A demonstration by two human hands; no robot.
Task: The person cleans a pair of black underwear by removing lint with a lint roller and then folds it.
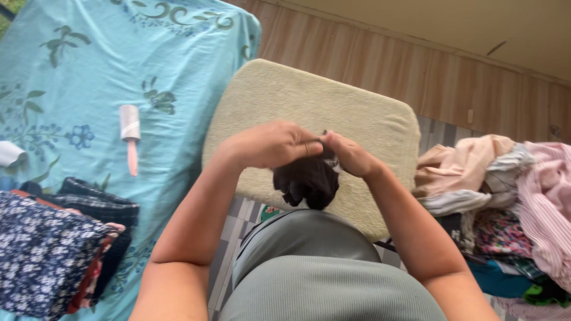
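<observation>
At centre frame both hands meet above the beige padded board (309, 113): the left hand (270, 144) is curled closed and the right hand (351, 156) pinched shut, each gripping the top of a small dark garment (306, 181) so it hangs bunched between them. A lint roller (129, 134) lies on the turquoise floral sheet (77, 65) at upper left, folded clothes (53, 249) sit stacked at lower left, and an unsorted clothes heap (505, 202) fills the right edge, seemingly kept apart as done and pending.
</observation>
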